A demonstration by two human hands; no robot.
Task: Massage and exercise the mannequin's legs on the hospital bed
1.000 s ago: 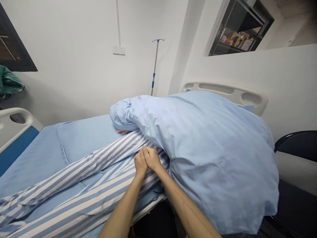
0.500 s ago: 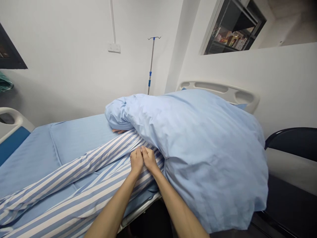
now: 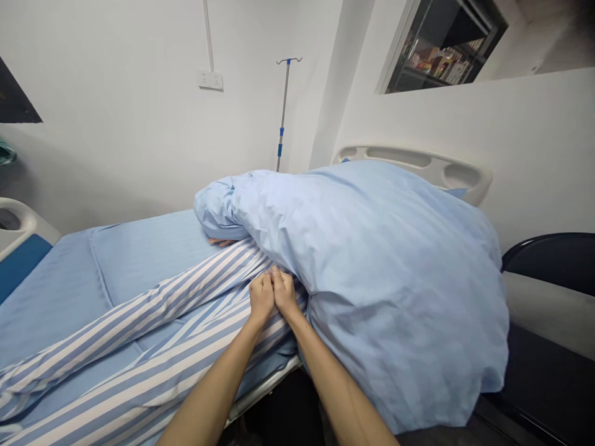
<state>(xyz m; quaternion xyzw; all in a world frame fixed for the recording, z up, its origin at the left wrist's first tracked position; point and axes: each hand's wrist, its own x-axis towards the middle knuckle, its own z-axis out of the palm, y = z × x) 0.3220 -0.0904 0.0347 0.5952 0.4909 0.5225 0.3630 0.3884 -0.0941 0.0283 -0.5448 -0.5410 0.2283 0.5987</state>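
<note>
Stretching across the view, a hospital bed (image 3: 411, 162) carries a pale blue duvet (image 3: 372, 291) heaped over a lying person, whose fingers (image 3: 220, 241) show beneath its edge. An IV pole (image 3: 282, 111) stands behind the bed. On the bed, over the blue-and-white striped patient trousers (image 3: 153, 322), the left hand (image 3: 261, 298) and right hand (image 3: 284, 294) lie pressed side by side, fingers together; whether they grip the cloth cannot be told. No writing is legible.

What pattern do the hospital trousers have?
Blue-and-white stripes on the hospital trousers, best seen in the head view.
</note>
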